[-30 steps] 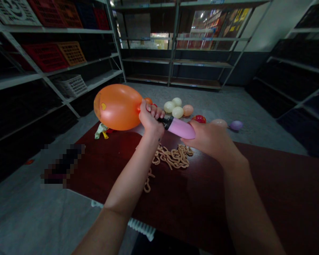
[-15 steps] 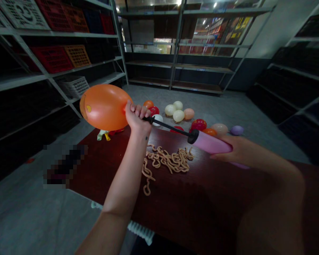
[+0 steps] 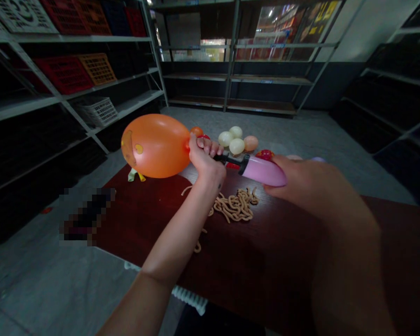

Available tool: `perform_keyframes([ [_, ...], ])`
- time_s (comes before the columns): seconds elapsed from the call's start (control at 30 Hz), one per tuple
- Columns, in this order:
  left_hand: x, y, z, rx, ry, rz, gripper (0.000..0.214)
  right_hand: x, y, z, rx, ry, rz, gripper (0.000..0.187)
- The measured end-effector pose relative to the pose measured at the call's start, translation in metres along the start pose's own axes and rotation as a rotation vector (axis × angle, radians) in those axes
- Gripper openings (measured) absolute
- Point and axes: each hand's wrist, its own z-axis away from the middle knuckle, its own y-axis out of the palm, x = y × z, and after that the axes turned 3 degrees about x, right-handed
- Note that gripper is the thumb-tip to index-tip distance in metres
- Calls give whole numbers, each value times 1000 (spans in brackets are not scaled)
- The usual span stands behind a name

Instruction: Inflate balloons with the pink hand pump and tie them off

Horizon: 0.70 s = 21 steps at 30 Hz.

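Note:
My left hand point(image 3: 205, 156) is closed round the neck of an inflated orange balloon point(image 3: 154, 145) and the black nozzle end of a hand pump. The balloon bulges to the left of that fist and bears a yellow print. My right hand point(image 3: 306, 184) grips the pink barrel of the pump point(image 3: 262, 170), with only a short length of black rod showing between barrel and fist. Both hands are held above a dark red table point(image 3: 266, 261). A tangle of tan strips point(image 3: 235, 205) lies on the table beneath them.
Several inflated balloons point(image 3: 236, 142), cream, peach, red and purple, lie on the grey floor beyond the table. Limp balloons point(image 3: 135, 175) rest at the table's far left corner. Metal shelving with red, orange and white crates point(image 3: 96, 111) lines the left wall, with more racks behind and right.
The pump rod was drawn far out half a second ago; my right hand has since pushed the pink barrel back toward my left fist. The balloon has shifted slightly right.

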Motion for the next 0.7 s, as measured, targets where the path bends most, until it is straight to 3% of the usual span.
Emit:
perform_keyframes([
  [0.17,11,5,11,-12,-85,-7,53,17,6,-6,13,-15,-1,51],
  [0.47,-19,5,-4,24,-45,2,54,21,11,-10,-45,-88,-165,40],
  [0.57,-27,3,-10,53,-12,27,57,15,9,-9,-26,-88,-193,42],
  [0.7,-37,0,-18,35,29,34,59,-10,12,-10,81,-44,-277,48],
])
